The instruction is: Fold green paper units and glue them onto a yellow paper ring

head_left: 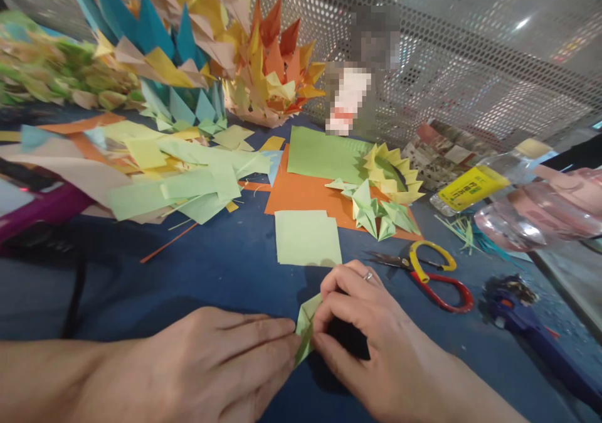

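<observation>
A small folded piece of light green paper (306, 324) is pinched between both of my hands low over the blue table (226, 266). My left hand (221, 366) comes in from the lower left, its fingers pressed together on the paper's left edge. From the lower right, my right hand (376, 335), with a ring on one finger, curls its fingers round the paper's right side. Just beyond the hands lies a flat square of light green paper (308, 238).
Scissors (430, 275) with yellow and red handles lie right of the hands, a blue glue gun (522, 310) farther right. Folded green pieces (380, 216) and a yellow paper ring (395, 172) sit on an orange sheet (301, 194). Paper scraps (179, 178) pile up left; large paper constructions (268, 65) stand behind.
</observation>
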Action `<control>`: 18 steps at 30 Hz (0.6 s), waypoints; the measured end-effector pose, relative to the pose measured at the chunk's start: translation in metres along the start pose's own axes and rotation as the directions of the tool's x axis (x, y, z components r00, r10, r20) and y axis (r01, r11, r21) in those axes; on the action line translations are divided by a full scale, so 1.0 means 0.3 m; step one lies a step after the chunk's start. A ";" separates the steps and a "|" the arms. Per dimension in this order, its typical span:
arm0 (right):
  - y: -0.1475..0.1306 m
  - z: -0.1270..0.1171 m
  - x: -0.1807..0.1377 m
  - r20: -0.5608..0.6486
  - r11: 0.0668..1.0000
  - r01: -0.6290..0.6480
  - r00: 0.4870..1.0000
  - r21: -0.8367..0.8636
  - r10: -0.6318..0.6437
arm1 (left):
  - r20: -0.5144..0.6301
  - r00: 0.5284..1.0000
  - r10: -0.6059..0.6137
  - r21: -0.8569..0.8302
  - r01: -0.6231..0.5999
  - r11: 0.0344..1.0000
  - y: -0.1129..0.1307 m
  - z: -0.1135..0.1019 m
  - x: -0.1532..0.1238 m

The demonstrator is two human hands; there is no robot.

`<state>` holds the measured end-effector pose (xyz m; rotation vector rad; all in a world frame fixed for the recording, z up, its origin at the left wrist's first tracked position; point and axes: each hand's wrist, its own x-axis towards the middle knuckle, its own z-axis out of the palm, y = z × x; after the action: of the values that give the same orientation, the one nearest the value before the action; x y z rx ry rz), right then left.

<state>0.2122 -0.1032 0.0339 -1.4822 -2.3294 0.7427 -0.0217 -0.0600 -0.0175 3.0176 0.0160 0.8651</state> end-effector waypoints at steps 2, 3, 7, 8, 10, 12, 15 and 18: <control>0.001 0.003 0.002 -0.003 1.000 -0.002 1.000 -0.011 0.002 | 0.003 1.000 0.007 -0.001 -0.007 1.000 -0.004 -0.002 0.002; 0.002 0.004 0.002 -0.002 1.000 -0.004 1.000 -0.016 0.003 | 0.006 1.000 0.013 0.001 -0.013 1.000 -0.005 -0.004 0.002; 0.007 0.006 0.000 0.013 1.000 -0.002 1.000 -0.030 0.003 | 0.008 1.000 0.007 0.007 -0.007 1.000 -0.006 -0.010 -0.003; 0.008 0.007 -0.002 0.017 0.999 0.004 1.000 -0.034 -0.003 | 0.010 1.000 0.006 0.005 -0.006 1.000 -0.005 -0.010 -0.004; 0.011 0.013 -0.004 0.025 0.999 0.017 1.000 -0.050 -0.016 | 0.002 1.000 0.005 0.011 -0.005 1.000 -0.004 -0.008 -0.007; 0.012 0.020 -0.005 0.023 0.997 0.016 1.000 -0.077 -0.014 | -0.008 1.000 -0.003 0.019 0.003 1.000 -0.001 -0.005 -0.008; 0.010 0.032 -0.003 0.012 0.994 0.000 1.000 -0.111 0.001 | -0.016 0.999 -0.030 0.025 0.031 0.999 0.002 -0.003 -0.005; 0.009 0.041 -0.001 -0.006 0.991 0.003 1.000 -0.132 -0.003 | -0.014 1.000 -0.021 0.019 0.022 1.000 0.000 -0.011 0.008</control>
<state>0.2084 -0.1059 0.0223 -1.5318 -2.4170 0.5918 -0.0214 -0.0599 -0.0136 3.0232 0.0568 0.8885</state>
